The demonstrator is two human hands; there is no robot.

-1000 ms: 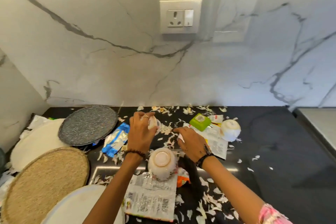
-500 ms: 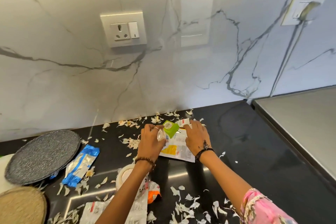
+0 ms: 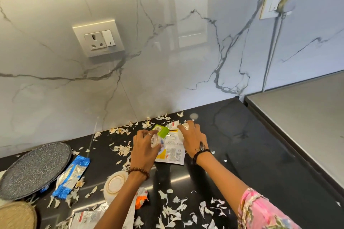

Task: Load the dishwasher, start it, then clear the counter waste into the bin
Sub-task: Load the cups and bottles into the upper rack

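A: What do the two hands hold?

B: The left hand (image 3: pixel 144 148) has its fingers curled round a small white cup (image 3: pixel 155 141) with some print on it, and it grips this cup just above the printed wrapper (image 3: pixel 172 151) that lies flat on the black counter (image 3: pixel 242 154). The right hand (image 3: pixel 193 138) is curled over another small white cup (image 3: pixel 183 131) — the fingers close on it from above, near the back edge of the counter.

A: And the green thing between them?

B: That is a small green carton (image 3: pixel 161 130). It lies on the top end of the wrapper, between both hands, just beside the left fingers. I cannot tell if a finger touches it.

A: Where is the other waste?

B: White peels (image 3: pixel 176 210) lie scattered over the counter, many near the front edge and some along the marble wall (image 3: pixel 167 80). A blue and silver packet (image 3: pixel 71 175) lies at the left, beside a grey speckled plate (image 3: pixel 35 170). A white bowl (image 3: pixel 115 185) stands upside down under the left forearm, and an orange scrap (image 3: pixel 141 200) is just beside it. Another printed wrapper (image 3: pixel 89 218) lies at the bottom edge — partly hidden by the arm.

A: Anything more?

B: A woven mat (image 3: pixel 15 216) in the lower left corner, and a socket (image 3: pixel 98 38) on the wall.
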